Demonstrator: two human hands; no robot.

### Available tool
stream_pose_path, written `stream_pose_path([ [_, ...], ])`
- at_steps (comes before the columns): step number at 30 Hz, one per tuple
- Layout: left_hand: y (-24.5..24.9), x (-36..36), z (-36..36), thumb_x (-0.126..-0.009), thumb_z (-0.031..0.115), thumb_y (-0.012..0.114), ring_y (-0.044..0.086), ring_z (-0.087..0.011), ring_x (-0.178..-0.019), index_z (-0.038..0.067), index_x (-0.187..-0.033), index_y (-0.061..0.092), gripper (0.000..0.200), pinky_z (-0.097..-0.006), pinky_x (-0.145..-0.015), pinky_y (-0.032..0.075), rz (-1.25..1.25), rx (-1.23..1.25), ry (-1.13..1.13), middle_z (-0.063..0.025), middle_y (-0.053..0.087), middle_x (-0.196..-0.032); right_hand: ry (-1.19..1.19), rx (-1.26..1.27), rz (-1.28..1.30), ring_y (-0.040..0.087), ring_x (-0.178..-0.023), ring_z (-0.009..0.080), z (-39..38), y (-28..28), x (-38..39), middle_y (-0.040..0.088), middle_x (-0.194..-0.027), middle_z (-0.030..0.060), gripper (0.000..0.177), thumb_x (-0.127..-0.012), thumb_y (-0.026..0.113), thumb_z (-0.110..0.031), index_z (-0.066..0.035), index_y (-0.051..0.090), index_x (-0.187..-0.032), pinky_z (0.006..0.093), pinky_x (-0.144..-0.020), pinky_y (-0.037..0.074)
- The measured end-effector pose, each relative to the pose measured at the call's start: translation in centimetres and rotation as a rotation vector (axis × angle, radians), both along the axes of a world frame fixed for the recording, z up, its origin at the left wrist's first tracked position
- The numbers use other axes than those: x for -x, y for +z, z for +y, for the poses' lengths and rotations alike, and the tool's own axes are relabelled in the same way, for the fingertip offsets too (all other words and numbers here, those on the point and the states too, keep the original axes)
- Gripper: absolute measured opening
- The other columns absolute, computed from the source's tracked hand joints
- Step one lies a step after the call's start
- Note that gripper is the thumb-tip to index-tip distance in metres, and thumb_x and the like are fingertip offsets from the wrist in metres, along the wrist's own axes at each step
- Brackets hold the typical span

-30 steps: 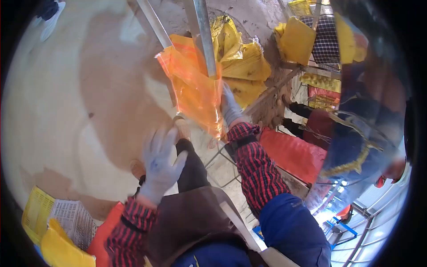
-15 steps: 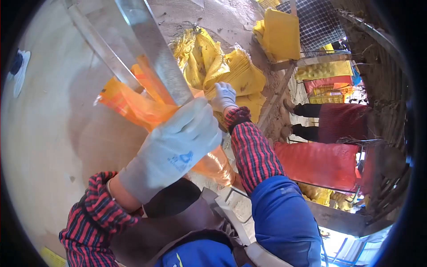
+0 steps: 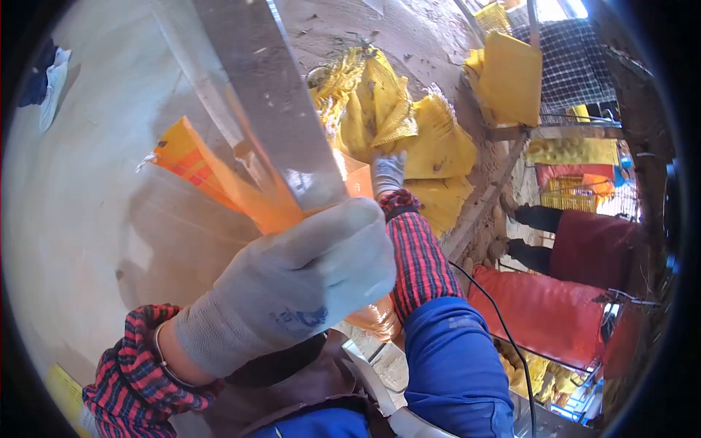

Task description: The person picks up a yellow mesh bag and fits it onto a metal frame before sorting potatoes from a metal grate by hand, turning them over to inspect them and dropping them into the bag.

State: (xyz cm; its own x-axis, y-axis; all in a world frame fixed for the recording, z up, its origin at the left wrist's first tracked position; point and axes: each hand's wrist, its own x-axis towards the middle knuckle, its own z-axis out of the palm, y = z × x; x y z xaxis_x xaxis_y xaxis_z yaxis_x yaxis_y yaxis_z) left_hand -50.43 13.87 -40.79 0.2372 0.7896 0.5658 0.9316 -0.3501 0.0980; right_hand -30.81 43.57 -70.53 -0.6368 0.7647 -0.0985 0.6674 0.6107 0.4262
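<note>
My left hand [image 3: 314, 270], in a grey-white glove, is closed around the lower end of a broad, shiny metal bar [image 3: 270, 87]. Beside and behind the bar is an orange plastic bag [image 3: 197, 164], partly hidden by the hand; more of it shows below, near my right sleeve. A second, narrower metal bar [image 3: 197, 73] runs along the bag. My right hand [image 3: 388, 174], also gloved, reaches out to a crumpled yellow woven sack [image 3: 431, 142]. Its fingers are stretched against the sack's lower folds, with the tips hard to make out.
A pale floor [image 3: 80, 219] spreads at left. On the right, tilted in view, are a folded yellow sack [image 3: 512, 80], a checked cloth [image 3: 573, 62], a full red sack [image 3: 548, 310] and a standing person [image 3: 595, 248]. A black cable [image 3: 504, 325] hangs near my right arm.
The view has shifted, so the surroundings sit farther right. My left hand and the metal bar have moved right and look larger. My right hand has shifted lower against the yellow sack.
</note>
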Motion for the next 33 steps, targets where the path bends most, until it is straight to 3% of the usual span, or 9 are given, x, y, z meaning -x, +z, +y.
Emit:
stream_pose_path([
  [5,0.7,0.6,0.4,-0.075,0.019,0.066,0.056,-0.0211,-0.117,0.016,-0.094,0.067,0.019,-0.0422,-0.101,0.046,-0.021,-0.035,-0.031,-0.001,0.06,-0.101,-0.389,0.088,0.093,0.07,-0.109,0.0306,1.4,9.1,0.2,0.076,-0.104,0.0107,0.021,-0.088,0.062,-0.026,-0.022,0.076,-0.105,0.0483,-0.1,0.046],
  [13,1.8,-0.1,-0.6,-0.075,0.019,0.069,0.055,-0.0234,-0.122,0.014,-0.105,0.068,0.031,-0.0445,-0.115,0.04,0.121,0.034,-0.035,-0.004,0.063,-0.111,-0.282,-0.18,0.842,0.071,-0.099,0.0389,3.7,34.8,-1.2,0.074,-0.109,0.0175,0.03,-0.091,0.058,-0.028,-0.014,0.076,-0.11,0.0473,-0.086,0.054],
  [17,4.2,-0.1,-2.0,-0.077,0.027,0.078,0.055,-0.0276,-0.124,0.011,-0.112,0.068,0.04,-0.0485,-0.119,0.034,-0.216,0.22,-0.159,-0.0081,0.063,-0.117,-0.362,-0.228,1.474,0.072,-0.09,0.0314,-2.0,44.5,0.9,0.075,-0.103,0.0174,0.031,-0.094,0.053,-0.017,-0.001,0.073,-0.111,0.0417,-0.082,0.054],
  [20,5.3,-0.7,-3.4,-0.086,0.034,0.073,0.055,-0.0281,-0.125,0.01,-0.123,0.064,0.045,-0.0477,-0.118,0.034,-0.627,0.266,-0.19,-0.0092,0.064,-0.121,0.116,0.02,1.97,0.067,-0.088,0.0266,-3.7,45.7,-1.7,0.069,-0.103,0.0103,0.027,-0.097,0.049,-0.009,0.002,0.069,-0.11,0.0359,-0.081,0.054],
  [22,5.7,-0.7,-3.7,-0.094,0.038,0.067,0.056,-0.0275,-0.123,0.009,-0.129,0.061,0.046,-0.0466,-0.117,0.036,-0.879,0.255,-0.174,-0.0084,0.064,-0.12,0.167,-0.147,1.566,0.069,-0.093,0.0259,-4.8,46.5,-4.1,0.07,-0.109,0.0139,0.03,-0.097,0.05,-0.008,0.004,0.066,-0.119,0.0367,-0.082,0.058],
  [24,6.6,0.0,-3.7,-0.099,0.047,0.061,0.057,-0.0266,-0.123,0.012,-0.135,0.058,0.05,-0.0492,-0.109,0.046,-2.13,0.59,-0.319,-0.0076,0.063,-0.127,0.273,-0.496,1.098,0.07,-0.096,0.0254,-6.9,46.8,-5.2,0.071,-0.114,0.0151,0.032,-0.098,0.051,-0.009,0.005,0.063,-0.124,0.0373,-0.083,0.059],
  [28,7.9,2.4,-2.6,-0.099,0.044,0.059,0.06,-0.0274,-0.123,0.015,-0.136,0.057,0.047,-0.0512,-0.093,0.056,-2.602,0.536,-0.754,-0.0099,0.062,-0.131,0.35,-0.202,1.462,0.07,-0.097,0.0243,-11.6,46.6,-3.0,0.072,-0.11,0.0149,0.029,-0.097,0.057,-0.014,0.004,0.067,-0.118,0.0363,-0.084,0.057],
  [31,5.3,4.5,-0.9,-0.099,0.045,0.057,0.058,-0.0294,-0.125,0.014,-0.14,0.054,0.052,-0.0526,-0.098,0.054,-2.37,0.342,-0.709,-0.0102,0.061,-0.135,0.225,0.518,2.219,0.07,-0.095,0.0206,-17.3,48.6,0.0,0.074,-0.109,0.0135,0.029,-0.095,0.062,-0.012,0.004,0.068,-0.118,0.0328,-0.086,0.055],
  [33,2.4,6.0,-0.8,-0.098,0.047,0.056,0.058,-0.031,-0.127,0.014,-0.144,0.052,0.057,-0.0536,-0.102,0.052,-1.818,0.037,-0.734,-0.0106,0.059,-0.139,0.304,-0.084,1.294,0.068,-0.101,0.0194,-17.8,49.0,-1.4,0.071,-0.12,0.0114,0.029,-0.095,0.062,-0.006,0.005,0.066,-0.121,0.0316,-0.09,0.055],
])
